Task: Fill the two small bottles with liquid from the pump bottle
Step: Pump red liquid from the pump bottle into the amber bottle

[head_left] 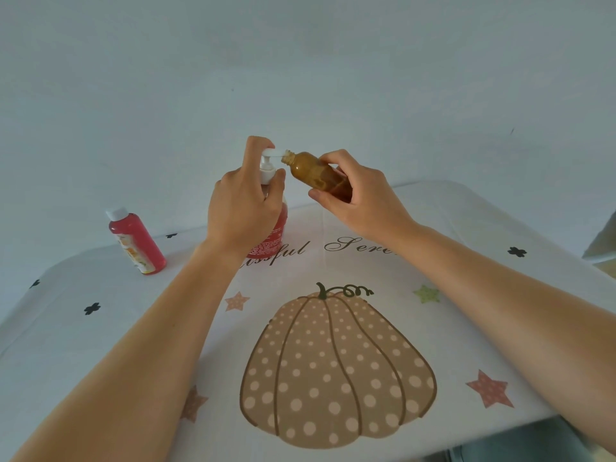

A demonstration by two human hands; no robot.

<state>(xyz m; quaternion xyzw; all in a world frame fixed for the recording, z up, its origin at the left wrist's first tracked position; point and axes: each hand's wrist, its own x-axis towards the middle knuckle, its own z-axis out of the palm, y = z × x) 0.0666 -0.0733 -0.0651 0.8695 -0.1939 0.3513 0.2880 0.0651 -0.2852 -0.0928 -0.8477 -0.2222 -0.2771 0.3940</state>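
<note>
Tilting with its open neck toward the left hand, a small amber bottle (316,173) is held in the air by the right hand (358,195). It is clamped between the thumb underneath and the curled fingers above, and its base is hidden in the palm. No cap is seen on it. Its mouth is set against the tip of the white nozzle (278,153) of the pump bottle (280,225), just beside the left fingertips. How full it is cannot be told through the tinted wall.

The pump bottle is gripped by the left hand (245,201): the fingers are curled over the top of the white pump head, and the thumb is laid against the white collar below it. The body, clear with red liquid inside, is largely hidden behind that hand and is stood on the desk (83,355) below it.

The two hands are kept close together, with only the nozzle and the bottle neck between them.

A small red bottle (136,241), closed with a white cap and labelled on its side, is stood on the desk well to the left of the left hand. The desk is covered by a white tablecloth (466,328), and a dotted pumpkin (336,368) is printed on it between the forearms.
</note>
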